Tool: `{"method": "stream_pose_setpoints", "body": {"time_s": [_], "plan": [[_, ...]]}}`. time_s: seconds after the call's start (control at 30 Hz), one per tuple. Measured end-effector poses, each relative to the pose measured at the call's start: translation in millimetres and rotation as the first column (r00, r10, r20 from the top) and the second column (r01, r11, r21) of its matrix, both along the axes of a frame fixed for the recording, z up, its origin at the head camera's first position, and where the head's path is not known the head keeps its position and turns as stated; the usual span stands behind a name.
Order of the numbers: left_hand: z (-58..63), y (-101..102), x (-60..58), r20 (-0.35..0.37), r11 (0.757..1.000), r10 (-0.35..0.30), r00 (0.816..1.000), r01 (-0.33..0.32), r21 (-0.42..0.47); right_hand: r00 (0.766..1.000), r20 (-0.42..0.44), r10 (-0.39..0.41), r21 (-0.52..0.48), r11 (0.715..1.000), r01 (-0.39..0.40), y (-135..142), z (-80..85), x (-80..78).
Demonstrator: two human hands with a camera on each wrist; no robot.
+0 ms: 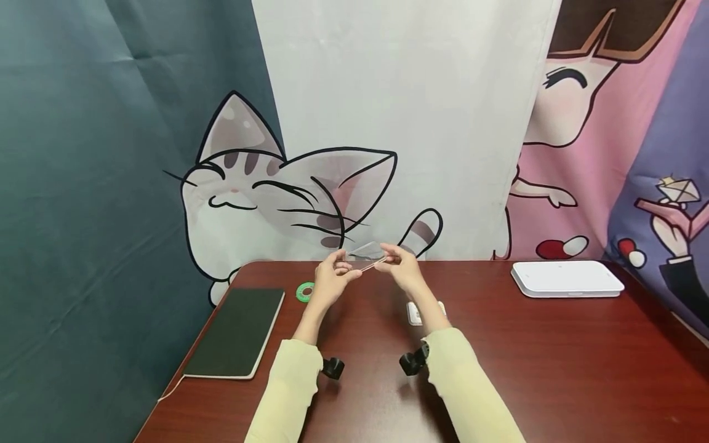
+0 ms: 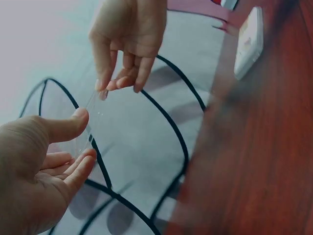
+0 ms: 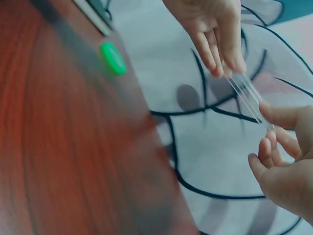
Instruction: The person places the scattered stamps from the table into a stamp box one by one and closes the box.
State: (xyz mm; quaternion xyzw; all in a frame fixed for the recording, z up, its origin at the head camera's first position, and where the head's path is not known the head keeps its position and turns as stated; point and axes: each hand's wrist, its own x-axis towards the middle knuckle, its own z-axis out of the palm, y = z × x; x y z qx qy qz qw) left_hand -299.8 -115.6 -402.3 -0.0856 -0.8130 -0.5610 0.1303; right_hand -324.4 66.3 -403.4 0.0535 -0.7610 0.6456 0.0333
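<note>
A clear, flat, rectangular piece of see-through plastic (image 1: 367, 251) is raised above the far edge of the table, tilted, between both hands. My left hand (image 1: 330, 278) pinches its left end between thumb and fingers. At the opposite end, the thumb and fingertips of my right hand (image 1: 406, 271) grip it. Seen from the right wrist, the clear plastic piece (image 3: 247, 98) shows thin parallel edges, while in the left wrist view it is nearly invisible against the curtain. Below the right forearm lies a small white rounded object (image 1: 414, 314), partly hidden by the wrist.
A green ring-shaped roll (image 1: 304, 291) lies beside the left wrist. To the left is a dark notebook (image 1: 235, 332) with a pale cord at its near corner. A white flat box (image 1: 567, 279) sits at the back right. A printed curtain (image 1: 410, 111) hangs behind the table.
</note>
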Motion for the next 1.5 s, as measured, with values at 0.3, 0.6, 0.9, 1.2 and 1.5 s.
{"method": "stream_pose_setpoints", "body": {"time_s": [0.3, 0.6, 0.9, 1.2, 1.5], "plan": [[7.7, 31.0, 9.9, -0.037, 0.985, -0.171, 0.985, 0.172, 0.009, 0.969, -0.085, 0.233, 0.221, 0.952, -0.21, 68.4, 3.9, 11.1], [-18.2, 71.2, 17.6, -0.063, 0.971, -0.226, 0.972, 0.23, 0.068, 0.956, -0.11, 0.272, 0.341, 0.914, -0.221, 119.0, -14.1, 23.8], [-44.1, 90.8, 11.7, 0.091, 0.943, -0.318, 0.944, 0.304, 0.139, 0.967, -0.049, 0.249, 0.348, 0.912, -0.217, 144.7, -39.3, 34.4], [-68.0, 97.8, 8.0, 0.182, 0.929, -0.359, 0.915, 0.333, 0.161, 0.961, 0.019, 0.276, 0.289, 0.919, -0.269, 153.6, -57.3, 33.6], [-76.5, 91.1, 10.6, 0.083, 0.964, -0.255, 0.963, 0.26, -0.05, 0.954, -0.006, 0.301, 0.306, 0.908, -0.285, 152.2, -72.3, 31.6]]}}
